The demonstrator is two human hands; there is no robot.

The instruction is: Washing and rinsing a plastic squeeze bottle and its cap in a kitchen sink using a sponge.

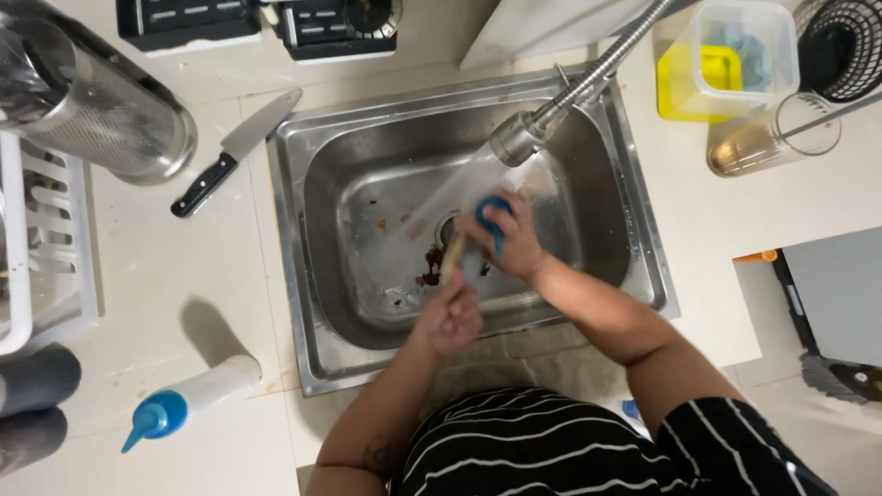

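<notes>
Over the steel sink [303, 230], under running water from the pull-out faucet [551, 110]. Left hand [450, 317] low and near the front wall of the basin, fingers curled tight round the lower end of a pale wooden utensil [453, 253], which slants up toward the drain. Right hand [516, 241] just above it, fingers wrapped narrow round a blue scrubber [494, 220], pressed against the upper part of the utensil. Hands close together, both inside the basin, blurred enough that the utensil's exact kind cannot be told. Dark food scraps [432, 262] lying by the drain, just beside the utensil's tip, with a few smaller bits scattered across the wet bottom.

On the counter to the left: a black-handled kitchen knife [234, 152] lying flat near the sink's corner, a perforated metal cylinder [101, 110] on its side above a white dish rack [46, 239], and a white squeeze bottle [188, 400] with a blue nozzle tipped over near the front edge. To the right: a clear plastic container [744, 50] on something yellow, a glass jar [776, 138] lying on its side, and a black wire basket [841, 46] in the corner.
</notes>
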